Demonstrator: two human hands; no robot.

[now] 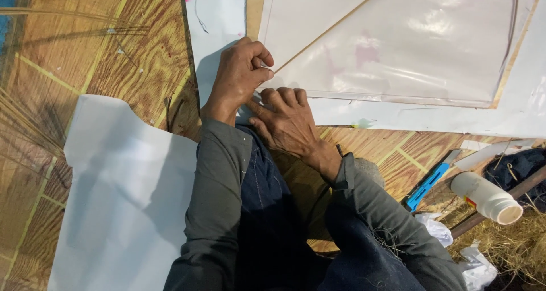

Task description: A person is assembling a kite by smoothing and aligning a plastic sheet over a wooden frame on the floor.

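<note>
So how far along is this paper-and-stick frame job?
Looks done: thin sticks already lie across the glossy sheet, and its lower edge appears folded. In hand: the left hand pinches the sheet's corner while the right hand presses flat beside it. Left: hard to judge; the cut white paper lies unused, the blue cutter idle.

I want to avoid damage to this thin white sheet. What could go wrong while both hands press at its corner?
1. The left hand pinches the sheet's edge by the thin stick; a hard pull may tear it.
2. The right hand presses flat; a slip may crease the sheet.
3. The blue cutter and open white bottle lie close to the right elbow and may be knocked.
</note>
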